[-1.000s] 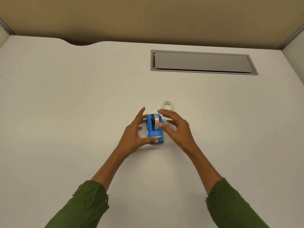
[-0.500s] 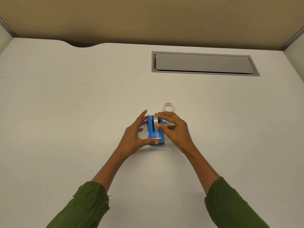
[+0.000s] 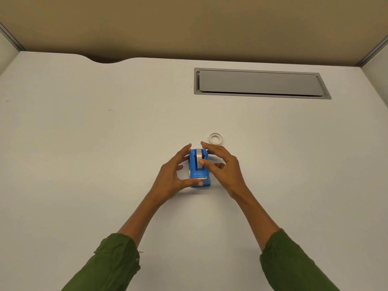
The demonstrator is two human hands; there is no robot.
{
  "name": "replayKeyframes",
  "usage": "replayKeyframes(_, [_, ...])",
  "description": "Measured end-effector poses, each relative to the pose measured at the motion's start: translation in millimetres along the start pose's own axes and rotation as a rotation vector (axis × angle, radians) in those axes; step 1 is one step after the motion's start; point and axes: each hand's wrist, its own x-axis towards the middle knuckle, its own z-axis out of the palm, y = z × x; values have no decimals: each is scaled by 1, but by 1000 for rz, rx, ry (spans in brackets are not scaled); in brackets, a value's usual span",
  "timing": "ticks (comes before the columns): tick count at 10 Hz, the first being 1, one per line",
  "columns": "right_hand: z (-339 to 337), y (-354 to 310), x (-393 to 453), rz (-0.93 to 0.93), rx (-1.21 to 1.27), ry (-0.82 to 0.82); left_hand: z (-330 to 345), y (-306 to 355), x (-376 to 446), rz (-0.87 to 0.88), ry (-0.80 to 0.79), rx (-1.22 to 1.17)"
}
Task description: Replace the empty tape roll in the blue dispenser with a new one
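Observation:
The blue dispenser (image 3: pixel 199 176) stands on the white desk (image 3: pixel 84 164) with its cutter end toward me. A whitish tape roll (image 3: pixel 198 154) sits in its slot. My left hand (image 3: pixel 170 179) grips the dispenser, thumb on the near left corner and fingers along the far left side. My right hand (image 3: pixel 225 171) is on the roll, with the thumb pressing on its top and the index finger curled over its far side. A small white empty tape core (image 3: pixel 215 138) lies flat on the desk just behind my right hand.
A grey rectangular cable hatch (image 3: pixel 260 83) is set into the desk at the back right. Beige partition walls close off the far edge and both sides. My green sleeves reach in from the bottom.
My right hand closed onto the roll in the dispenser and its thumb now presses on top. The left hand and the dispenser have stayed in place.

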Motion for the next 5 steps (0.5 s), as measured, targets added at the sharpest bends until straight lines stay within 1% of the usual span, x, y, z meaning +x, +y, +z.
replayKeyframes(2, [-3,1,-3,33,66,59,0,-2,0,-6,-3,4])
replayKeyframes(4, [-16,7,-10,84,78,107,-4,-3,-8,4,44,54])
replayKeyframes(5, [-20,13,-20,68,39,153,-5,-4,-17,8,92,90])
